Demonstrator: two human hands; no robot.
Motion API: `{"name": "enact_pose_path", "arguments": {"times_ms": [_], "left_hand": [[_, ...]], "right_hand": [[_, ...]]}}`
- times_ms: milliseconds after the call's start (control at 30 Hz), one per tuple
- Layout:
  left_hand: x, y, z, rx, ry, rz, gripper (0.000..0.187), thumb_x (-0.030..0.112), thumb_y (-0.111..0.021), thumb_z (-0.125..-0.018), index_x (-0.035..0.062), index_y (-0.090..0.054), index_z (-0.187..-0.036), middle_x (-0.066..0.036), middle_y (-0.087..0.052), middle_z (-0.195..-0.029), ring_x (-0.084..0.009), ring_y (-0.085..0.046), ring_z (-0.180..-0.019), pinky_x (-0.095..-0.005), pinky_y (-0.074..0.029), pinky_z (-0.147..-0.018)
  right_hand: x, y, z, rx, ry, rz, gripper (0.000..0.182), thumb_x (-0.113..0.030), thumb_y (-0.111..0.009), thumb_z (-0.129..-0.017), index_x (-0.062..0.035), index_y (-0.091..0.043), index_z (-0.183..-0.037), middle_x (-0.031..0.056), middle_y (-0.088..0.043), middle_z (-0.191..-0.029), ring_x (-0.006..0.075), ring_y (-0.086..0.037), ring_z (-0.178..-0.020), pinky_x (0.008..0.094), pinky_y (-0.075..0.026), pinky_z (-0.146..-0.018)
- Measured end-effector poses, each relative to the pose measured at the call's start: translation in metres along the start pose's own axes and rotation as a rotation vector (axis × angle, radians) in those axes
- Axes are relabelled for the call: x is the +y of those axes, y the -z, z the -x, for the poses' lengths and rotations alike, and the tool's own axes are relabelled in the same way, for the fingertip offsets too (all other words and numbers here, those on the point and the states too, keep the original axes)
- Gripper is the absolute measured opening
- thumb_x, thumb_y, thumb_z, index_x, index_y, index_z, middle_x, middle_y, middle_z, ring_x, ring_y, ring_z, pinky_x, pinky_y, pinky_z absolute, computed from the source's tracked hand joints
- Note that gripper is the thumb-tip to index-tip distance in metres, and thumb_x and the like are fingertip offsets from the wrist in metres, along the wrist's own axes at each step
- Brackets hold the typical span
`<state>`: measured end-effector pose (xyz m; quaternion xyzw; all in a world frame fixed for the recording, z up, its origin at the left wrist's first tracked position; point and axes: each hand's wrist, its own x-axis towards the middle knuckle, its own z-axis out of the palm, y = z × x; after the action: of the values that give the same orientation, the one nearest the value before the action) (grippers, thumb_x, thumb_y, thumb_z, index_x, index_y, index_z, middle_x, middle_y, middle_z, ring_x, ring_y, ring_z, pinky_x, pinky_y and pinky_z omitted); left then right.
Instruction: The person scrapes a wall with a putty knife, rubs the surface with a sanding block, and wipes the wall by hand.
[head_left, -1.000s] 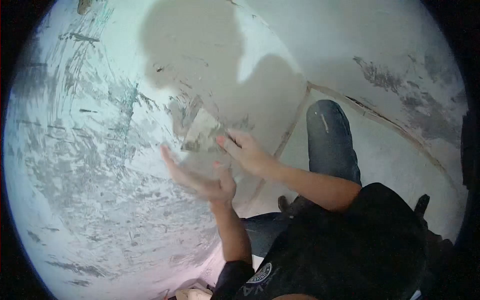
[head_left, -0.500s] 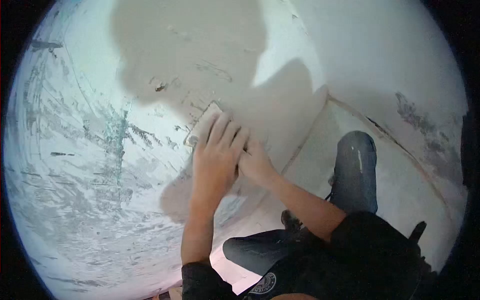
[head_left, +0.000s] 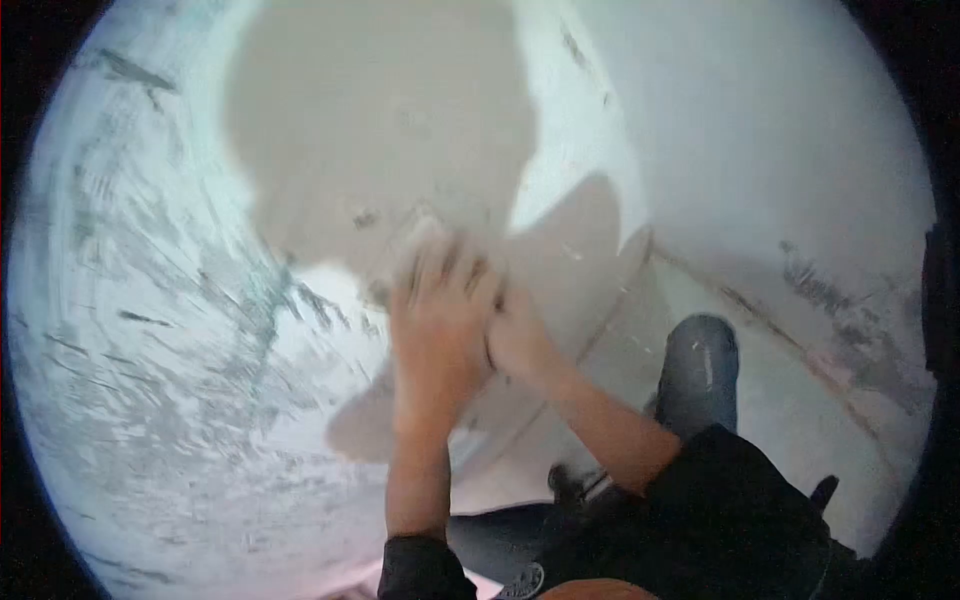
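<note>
Scraper [head_left: 410,238] is sitting at the patchy wall [head_left: 300,405], under the fingers; contact along its edge is blurring, so the exact tilt is not showing. Left hand [head_left: 440,325] is lying over the blade, fingers reaching out a little apart and seemingly pressing; its thumb is hiding. Right hand [head_left: 515,335] is curling in just beside it, apparently gripping the handle, which its own fingers are covering. Working this well would be calling for even pressure across the blade, a shallow angle, and both wrists moving as one; a corner bearing harder would probably be gouging. A dark mark [head_left: 365,217] is showing near the blade. The head's shadow [head_left: 385,110] is dimming the work, so leaning aside would be helping. Farther out, a knee [head_left: 700,375] is resting above pale floor [head_left: 790,415].
</note>
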<state>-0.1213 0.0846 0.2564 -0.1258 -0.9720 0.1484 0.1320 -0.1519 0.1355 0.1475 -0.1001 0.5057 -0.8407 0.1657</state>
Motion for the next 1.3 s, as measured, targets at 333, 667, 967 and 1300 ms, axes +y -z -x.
{"name": "enact_pose_path", "arguments": {"times_ms": [333,667,967,1300], "left_hand": [[0.074,-0.125,0.181,-0.061,-0.008,0.292,0.062,0.021,-0.066,-0.084,0.0073,-0.044,-0.14,-0.014,-0.053,-0.137,-0.0315,-0.048,-0.128,-0.0454,-0.039,-0.104],[0.11,-0.152,0.259,-0.104,0.421,0.62,0.064,0.017,-0.064,-0.092,0.0098,-0.037,-0.149,-0.016,-0.048,-0.144,-0.0285,-0.051,-0.127,-0.0414,-0.038,-0.106],[0.109,-0.163,0.275,-0.102,0.567,0.804,0.063,0.019,-0.066,-0.086,0.0099,-0.042,-0.144,-0.015,-0.054,-0.133,-0.0311,-0.055,-0.12,-0.0429,-0.04,-0.103],[0.113,-0.17,0.291,-0.093,0.64,0.89,0.063,0.02,-0.069,-0.081,0.0099,-0.047,-0.139,-0.015,-0.061,-0.122,-0.0339,-0.059,-0.113,-0.0446,-0.042,-0.1]], "right_hand": [[0.091,0.105,0.113,-0.496,-0.258,0.673,0.046,-0.04,-0.046,-0.099,0.0009,-0.058,-0.117,0.0186,-0.064,-0.107,0.0288,-0.062,-0.098,0.04,-0.047,-0.088],[0.124,0.106,0.149,-0.778,-0.306,0.922,0.046,-0.039,-0.043,-0.1,0.0034,-0.061,-0.107,0.0238,-0.061,-0.113,0.0348,-0.058,-0.1,0.0463,-0.042,-0.086],[0.202,0.133,0.159,-0.575,-0.102,1.117,0.064,-0.056,-0.046,-0.097,0.0021,-0.06,-0.12,0.0177,-0.065,-0.114,0.0288,-0.062,-0.1,0.04,-0.047,-0.086],[0.112,0.083,0.185,-0.623,-0.277,0.991,0.06,-0.06,-0.048,-0.095,-0.0018,-0.06,-0.103,0.0073,-0.059,-0.087,0.0184,-0.055,-0.079,0.0354,-0.047,-0.072]]}}
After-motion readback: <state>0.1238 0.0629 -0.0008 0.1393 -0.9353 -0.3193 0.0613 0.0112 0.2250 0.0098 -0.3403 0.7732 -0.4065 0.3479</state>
